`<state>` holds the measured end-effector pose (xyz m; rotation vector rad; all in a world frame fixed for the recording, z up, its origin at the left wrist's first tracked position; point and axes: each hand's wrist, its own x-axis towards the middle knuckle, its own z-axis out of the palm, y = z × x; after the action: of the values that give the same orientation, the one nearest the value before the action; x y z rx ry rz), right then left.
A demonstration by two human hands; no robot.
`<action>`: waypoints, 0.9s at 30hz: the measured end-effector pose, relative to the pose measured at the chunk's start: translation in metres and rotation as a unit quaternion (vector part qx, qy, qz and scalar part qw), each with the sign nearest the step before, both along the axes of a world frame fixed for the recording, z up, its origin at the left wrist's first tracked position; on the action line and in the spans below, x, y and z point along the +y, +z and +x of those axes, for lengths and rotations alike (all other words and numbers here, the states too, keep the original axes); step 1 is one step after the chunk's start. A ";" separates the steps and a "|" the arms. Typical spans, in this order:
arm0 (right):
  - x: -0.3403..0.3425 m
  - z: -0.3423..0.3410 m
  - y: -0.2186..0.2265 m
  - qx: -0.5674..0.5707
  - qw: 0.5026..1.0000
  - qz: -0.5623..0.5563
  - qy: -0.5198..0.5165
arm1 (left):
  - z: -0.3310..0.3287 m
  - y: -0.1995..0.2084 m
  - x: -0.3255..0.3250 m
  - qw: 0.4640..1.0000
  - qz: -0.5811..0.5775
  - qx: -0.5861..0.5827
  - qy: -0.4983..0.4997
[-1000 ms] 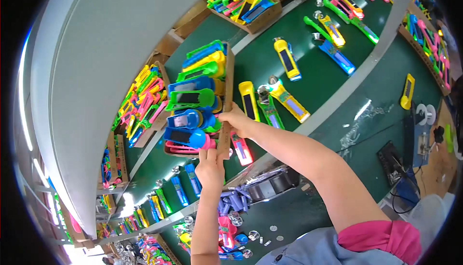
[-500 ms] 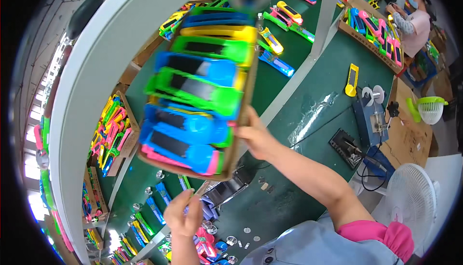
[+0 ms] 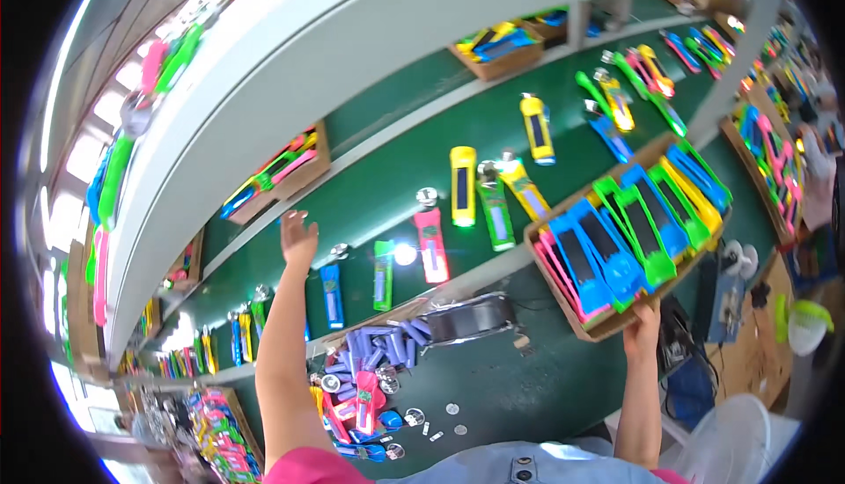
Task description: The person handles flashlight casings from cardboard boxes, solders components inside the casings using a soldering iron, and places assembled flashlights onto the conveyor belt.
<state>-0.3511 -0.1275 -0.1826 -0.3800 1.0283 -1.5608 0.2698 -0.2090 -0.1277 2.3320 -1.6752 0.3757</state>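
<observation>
We had the carton (image 3: 607, 326) of coloured lights (image 3: 581, 255) filled at the frame's right, our right hand (image 3: 641, 331) closed on its lower edge, seemingly not yet set down. Our left hand (image 3: 299, 239), left of centre, was empty, fingers loosely parted. Loose lights (image 3: 431, 245) lay unboxed along the green belt (image 3: 374, 207).

Matt cardboard is seen in the carton (image 3: 602, 327), and smooth, glossy plastic in the casings (image 3: 623, 278). A mirror-like, metallic shine is shown by the reflector (image 3: 427, 196). The worktop (image 3: 546, 383) is finished smooth with a faint sheen; matt cloth is seen in the apron (image 3: 453, 469).
</observation>
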 end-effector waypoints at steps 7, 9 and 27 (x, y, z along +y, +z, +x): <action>0.014 0.014 -0.036 0.013 0.998 0.034 0.042 | 0.082 -0.039 -0.032 0.982 0.090 0.032 0.161; 0.013 0.000 -0.027 0.074 0.990 0.102 0.062 | 0.072 -0.047 -0.069 0.979 0.097 0.124 0.129; 0.009 0.003 -0.001 0.220 0.941 0.213 0.141 | 0.183 -0.108 -0.143 0.992 -0.091 0.017 0.081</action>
<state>-0.3476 -0.1185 -0.1840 -0.5580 1.5469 -0.9774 0.4531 -0.3520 -0.2353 2.3299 -1.3794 0.4940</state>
